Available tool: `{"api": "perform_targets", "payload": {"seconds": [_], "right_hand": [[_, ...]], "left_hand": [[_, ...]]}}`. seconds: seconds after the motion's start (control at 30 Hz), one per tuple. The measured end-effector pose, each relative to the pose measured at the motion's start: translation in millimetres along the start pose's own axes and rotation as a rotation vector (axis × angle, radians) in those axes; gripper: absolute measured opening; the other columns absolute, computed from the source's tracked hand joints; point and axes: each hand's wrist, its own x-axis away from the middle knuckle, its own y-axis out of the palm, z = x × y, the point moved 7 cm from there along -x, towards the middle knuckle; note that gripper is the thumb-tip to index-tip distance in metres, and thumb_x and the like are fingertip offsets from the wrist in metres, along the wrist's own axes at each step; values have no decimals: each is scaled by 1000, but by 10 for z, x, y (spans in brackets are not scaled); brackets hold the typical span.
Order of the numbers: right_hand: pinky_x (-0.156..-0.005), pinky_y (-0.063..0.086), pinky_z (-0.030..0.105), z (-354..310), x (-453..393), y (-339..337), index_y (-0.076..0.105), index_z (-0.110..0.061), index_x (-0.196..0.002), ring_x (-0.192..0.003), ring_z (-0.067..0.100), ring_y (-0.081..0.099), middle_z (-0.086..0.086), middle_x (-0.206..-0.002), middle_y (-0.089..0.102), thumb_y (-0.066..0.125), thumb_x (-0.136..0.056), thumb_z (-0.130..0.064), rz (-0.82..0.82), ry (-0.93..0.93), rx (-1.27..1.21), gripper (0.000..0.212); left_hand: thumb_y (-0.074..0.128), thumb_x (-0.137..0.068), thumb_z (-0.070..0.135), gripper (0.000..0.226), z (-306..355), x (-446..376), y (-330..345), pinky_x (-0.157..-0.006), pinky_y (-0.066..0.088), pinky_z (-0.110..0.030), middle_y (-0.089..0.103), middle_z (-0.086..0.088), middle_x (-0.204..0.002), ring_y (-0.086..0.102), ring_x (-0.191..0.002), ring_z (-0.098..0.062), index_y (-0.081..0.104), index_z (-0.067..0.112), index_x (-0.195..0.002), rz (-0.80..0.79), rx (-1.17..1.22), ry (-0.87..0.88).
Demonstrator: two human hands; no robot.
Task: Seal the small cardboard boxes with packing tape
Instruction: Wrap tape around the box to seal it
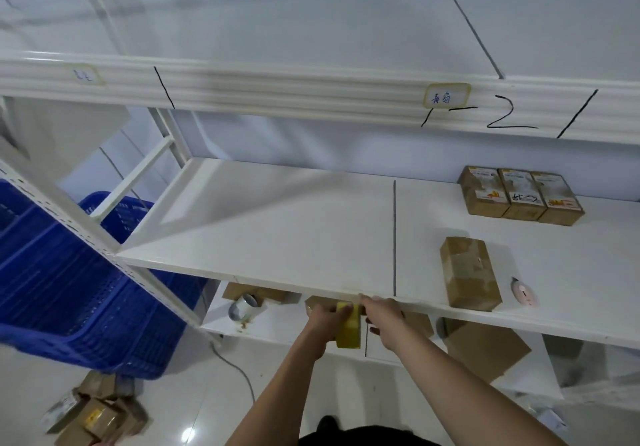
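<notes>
My left hand grips a yellow, tape-covered small box just below the front edge of the white shelf. My right hand is at the box's right side, its fingertips up against the shelf edge; whether it grips anything is hidden. A strip of tape seems stuck along that edge. A taped cardboard box lies on the shelf to the right. Three labelled boxes stand in a row at the back right. A tape roll sits on the lower shelf.
A pink cutter lies right of the lone box. Blue plastic crates stand at the left. Several small boxes lie on the floor. More cardboard boxes sit on the lower shelf. An upper shelf rail crosses overhead.
</notes>
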Motion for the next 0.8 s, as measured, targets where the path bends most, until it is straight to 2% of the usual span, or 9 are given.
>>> {"api": "perform_targets", "payload": {"seconds": [0.1, 0.23, 0.33, 0.4, 0.6, 0.67, 0.8], "right_hand": [[-79, 50, 35, -21, -10, 7, 66, -8, -112, -87, 22, 59, 9, -104, 67, 70, -92, -42, 31, 12, -31, 40], [-84, 56, 40, -104, -21, 79, 63, -6, -122, -100, 28, 64, 12, -113, 67, 79, -85, -36, 27, 42, -93, 50], [-73, 53, 35, -193, -20, 83, 61, 3, -108, -91, 29, 62, 15, -105, 66, 81, -85, -23, 67, 49, -92, 40], [-70, 48, 31, -255, 8, 59, 57, 1, -99, -87, 28, 58, 14, -97, 61, 79, -86, -16, 103, 49, -35, 31], [-68, 47, 30, -327, 26, 61, 63, 1, -104, -86, 28, 59, 14, -99, 63, 77, -86, -12, 149, 9, 93, 26], [-66, 47, 29, -366, 52, 73, 62, -2, -100, -86, 29, 61, 14, -101, 66, 75, -86, -9, 188, -18, 130, 20], [-63, 46, 28, -463, 116, 108, 58, -5, -83, -89, 31, 67, 14, -96, 68, 64, -87, 0, 241, -117, 232, 9]], "left_hand": [[66, -94, 40, 46, 2, 20, 3, -95, 56, -47, 68, -12, -116, 67, -105, -28, 64, 7, -125, 28, -1, -13], [69, -86, 48, 57, 15, 33, -5, -94, 57, -45, 65, -12, -119, 67, -103, -28, 62, 8, -126, 58, 28, -52], [69, -91, 43, 48, 73, 88, -6, -90, 59, -43, 66, -13, -116, 68, -101, -28, 62, 7, -122, 42, 77, -71], [68, -94, 40, 45, 60, 77, 0, -88, 59, -42, 65, -14, -116, 67, -101, -29, 60, 7, -122, 32, 96, -90], [69, -93, 40, 50, 21, 85, 20, -89, 59, -43, 64, -12, -119, 66, -101, -28, 54, 9, -129, 46, 181, -96], [71, -91, 39, 53, -24, 73, 41, -87, 60, -44, 64, -14, -120, 67, -103, -30, 54, 8, -131, 34, 258, -115], [63, -99, 28, 37, -61, 130, 121, -85, 59, -43, 67, -21, -121, 68, -102, -33, 61, 1, -125, -82, 415, -120]]}}
